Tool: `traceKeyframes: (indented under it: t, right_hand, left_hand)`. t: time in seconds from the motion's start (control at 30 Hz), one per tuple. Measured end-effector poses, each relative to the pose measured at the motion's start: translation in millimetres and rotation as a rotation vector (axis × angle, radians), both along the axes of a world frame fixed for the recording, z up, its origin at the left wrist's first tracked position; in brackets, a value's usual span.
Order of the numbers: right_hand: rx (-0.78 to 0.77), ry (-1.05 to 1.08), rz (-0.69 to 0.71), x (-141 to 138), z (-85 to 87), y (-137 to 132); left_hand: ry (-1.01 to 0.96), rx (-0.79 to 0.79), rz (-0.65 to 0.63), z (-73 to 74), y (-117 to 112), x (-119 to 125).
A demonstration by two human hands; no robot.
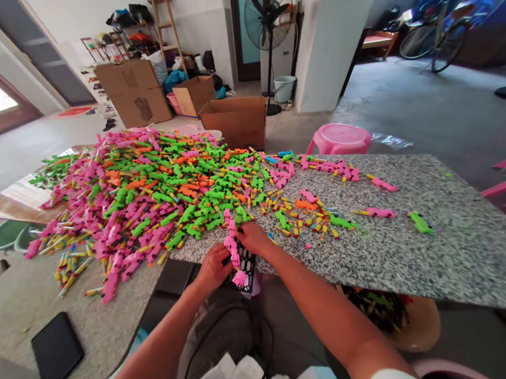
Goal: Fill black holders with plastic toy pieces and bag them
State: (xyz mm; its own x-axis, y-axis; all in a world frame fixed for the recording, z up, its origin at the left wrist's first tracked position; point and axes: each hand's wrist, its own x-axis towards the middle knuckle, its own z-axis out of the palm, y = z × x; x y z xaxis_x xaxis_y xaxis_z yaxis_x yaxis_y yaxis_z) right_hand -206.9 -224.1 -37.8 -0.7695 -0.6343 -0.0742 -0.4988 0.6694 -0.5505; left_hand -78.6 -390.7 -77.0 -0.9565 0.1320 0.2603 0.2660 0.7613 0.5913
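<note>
My left hand [213, 268] and my right hand [253, 238] meet at the near edge of a speckled stone table [436, 251]. Both are closed around a string of pink plastic toy pieces [232, 246] held over a black perforated tray [246, 267]. The left hand grips the lower end by the tray. The right hand pinches the upper part at the table's edge. Just beyond lies a big heap of pink, green and orange plastic pieces [155, 189] with small yellow sticks mixed in.
Loose pieces [420, 222] are scattered to the right on the table. A black phone [57, 348] lies on the lower table at left. Behind stand cardboard boxes [237, 119], a pink stool [339, 140] and a fan [268, 11]. A bowl of pieces [421, 327] sits under the table.
</note>
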Motion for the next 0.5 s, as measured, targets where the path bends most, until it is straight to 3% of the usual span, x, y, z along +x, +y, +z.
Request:
traceKeyframes:
  t: [0.2, 0.5]
  right_hand:
    - [0.02, 0.04, 0.021, -1.2, -5.2, -0.9]
    - [0.085, 0.034, 0.092, 3.7, 1.4, -7.7]
  left_hand:
    - [0.032, -0.008, 0.004, -3.1, 0.2, 1.9]
    - [0.081, 0.019, -0.001, 2.3, 5.6, 3.3]
